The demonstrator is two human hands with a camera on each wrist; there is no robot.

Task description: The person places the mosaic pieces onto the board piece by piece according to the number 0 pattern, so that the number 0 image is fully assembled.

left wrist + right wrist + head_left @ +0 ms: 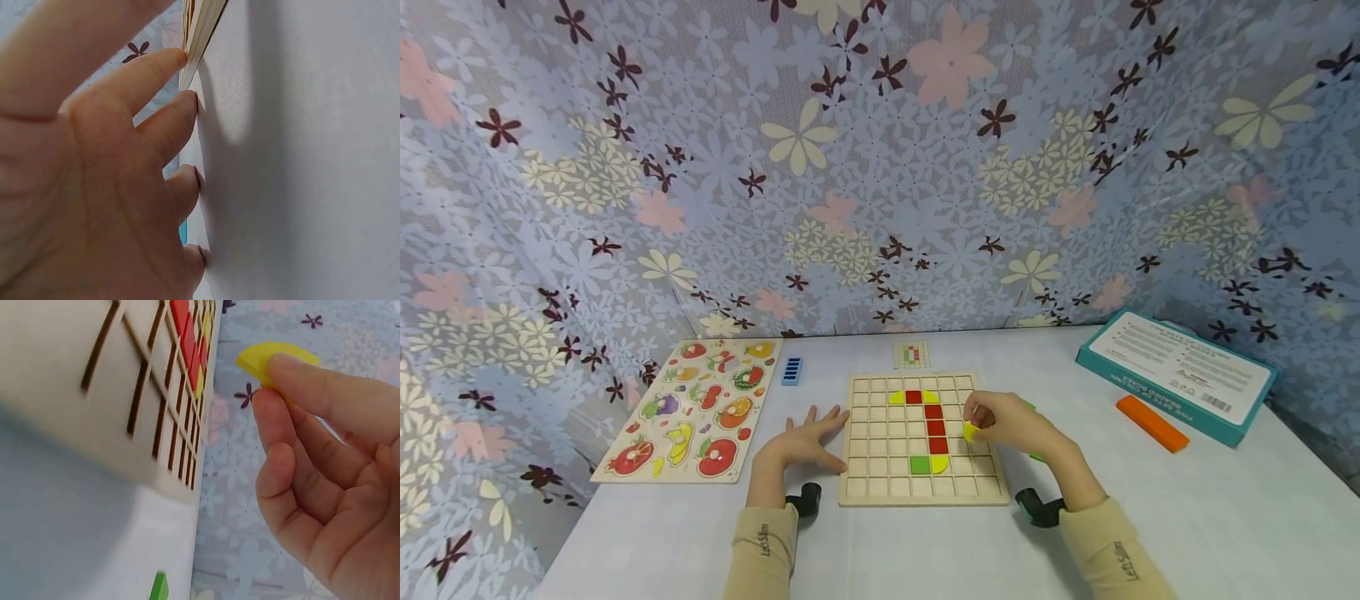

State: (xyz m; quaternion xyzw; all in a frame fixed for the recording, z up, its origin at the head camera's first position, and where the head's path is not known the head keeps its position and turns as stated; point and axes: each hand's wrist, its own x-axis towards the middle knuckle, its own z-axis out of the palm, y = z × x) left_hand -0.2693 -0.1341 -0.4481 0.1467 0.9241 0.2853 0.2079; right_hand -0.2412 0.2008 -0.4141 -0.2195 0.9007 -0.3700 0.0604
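Note:
My right hand (1011, 423) pinches a yellow quarter-round tile (278, 359) between thumb and fingertips, over the right side of the wooden grid board (880, 492). Spread out, my left hand (799, 446) rests on the table at the board's left edge, with fingertips (182, 57) touching that edge. Red square tiles (936, 427) form a column in the grid, and another red tile (913, 397) lies in the top row between two yellow rounded tiles (897, 398). Below the column sits a yellow rounded tile (939, 464) beside a green square tile (920, 465).
Behind the board lies a small pattern card (912, 355). A fruit puzzle board (700, 417) and a blue striped block (792, 371) are to the left. On the right are an orange block (1152, 423) and a teal box (1180, 375). Green pieces (160, 587) lie near my right hand.

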